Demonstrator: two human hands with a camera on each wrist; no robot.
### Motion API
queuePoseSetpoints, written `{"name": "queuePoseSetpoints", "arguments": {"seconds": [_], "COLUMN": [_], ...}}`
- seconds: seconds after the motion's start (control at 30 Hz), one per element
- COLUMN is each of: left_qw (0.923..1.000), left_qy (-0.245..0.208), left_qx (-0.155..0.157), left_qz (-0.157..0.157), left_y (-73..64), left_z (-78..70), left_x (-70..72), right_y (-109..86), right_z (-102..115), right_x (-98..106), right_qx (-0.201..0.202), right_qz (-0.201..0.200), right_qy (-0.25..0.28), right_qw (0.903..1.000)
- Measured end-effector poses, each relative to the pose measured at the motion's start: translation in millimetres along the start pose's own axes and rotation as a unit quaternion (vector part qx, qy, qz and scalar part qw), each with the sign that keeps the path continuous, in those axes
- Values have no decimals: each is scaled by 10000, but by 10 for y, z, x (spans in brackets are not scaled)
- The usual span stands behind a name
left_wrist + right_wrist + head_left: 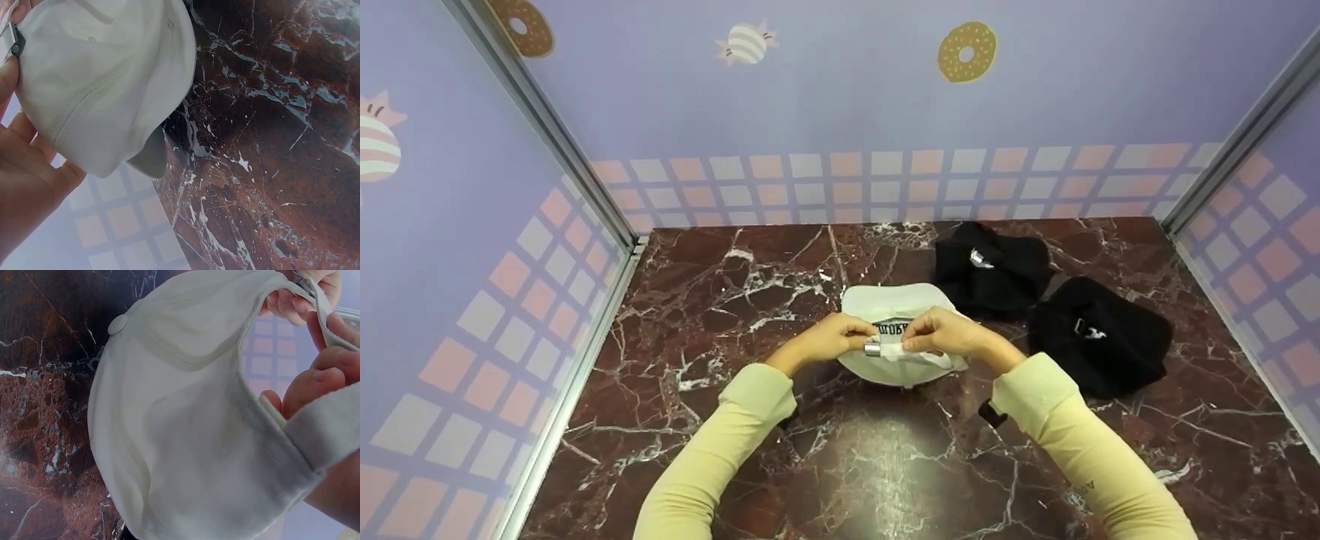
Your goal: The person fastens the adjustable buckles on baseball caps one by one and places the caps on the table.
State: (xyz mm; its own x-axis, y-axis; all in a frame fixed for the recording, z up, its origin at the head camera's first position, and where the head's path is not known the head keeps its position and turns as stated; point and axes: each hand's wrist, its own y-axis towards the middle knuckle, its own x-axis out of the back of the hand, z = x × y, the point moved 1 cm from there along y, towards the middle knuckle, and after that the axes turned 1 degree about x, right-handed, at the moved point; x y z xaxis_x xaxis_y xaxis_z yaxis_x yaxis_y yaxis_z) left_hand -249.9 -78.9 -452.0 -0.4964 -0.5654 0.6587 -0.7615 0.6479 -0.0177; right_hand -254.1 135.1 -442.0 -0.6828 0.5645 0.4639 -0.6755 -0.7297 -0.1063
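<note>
A white baseball cap [889,300] lies on the marbled table, its adjustable back turned toward me. My left hand [832,337] pinches the back strap by its silver buckle [872,349]. Close by, the thumb and fingers of my right hand [949,334] grip the white strap [891,350] on its other side. Dark lettering shows inside the cap between both hands. In the right wrist view the strap [332,427] loops away from the cap's rear opening, fingers behind it. The left wrist view shows the metal buckle [14,42] beside the left thumb.
Two black caps [994,281] [1102,337] lie to the right of the white one, the nearer almost touching the other. Purple walls [840,97] with pastel squares enclose the table [720,300] at the back and on both sides.
</note>
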Motion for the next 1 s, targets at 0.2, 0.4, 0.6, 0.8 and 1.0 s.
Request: {"name": "queuePoseSetpoints", "arguments": {"seconds": [0.2, 0.4, 0.6, 0.8, 1.0], "left_qw": [10000, 9998, 9994, 9993, 9995], "left_qy": [34, 183, 272, 236, 192], "left_qx": [-1, 44, 183, 187, 135], "left_qz": [-3, -37, -148, -235, -200], "left_y": [7, 4, -3, 0, -3], "left_z": [15, 5, -8, -30, -25], "left_x": [-12, -19, -30, -55, -65], "right_y": [0, -9, -51, 22, 35], "right_z": [8, 98, 285, 137, 171], "right_x": [-10, -34, -66, -139, -197], "right_qx": [25, 56, 97, 195, 121], "right_qz": [23, -2, -107, -294, -306], "right_qy": [36, -39, -64, -207, -24], "right_qw": [10000, 10000, 9999, 9992, 9995]}}
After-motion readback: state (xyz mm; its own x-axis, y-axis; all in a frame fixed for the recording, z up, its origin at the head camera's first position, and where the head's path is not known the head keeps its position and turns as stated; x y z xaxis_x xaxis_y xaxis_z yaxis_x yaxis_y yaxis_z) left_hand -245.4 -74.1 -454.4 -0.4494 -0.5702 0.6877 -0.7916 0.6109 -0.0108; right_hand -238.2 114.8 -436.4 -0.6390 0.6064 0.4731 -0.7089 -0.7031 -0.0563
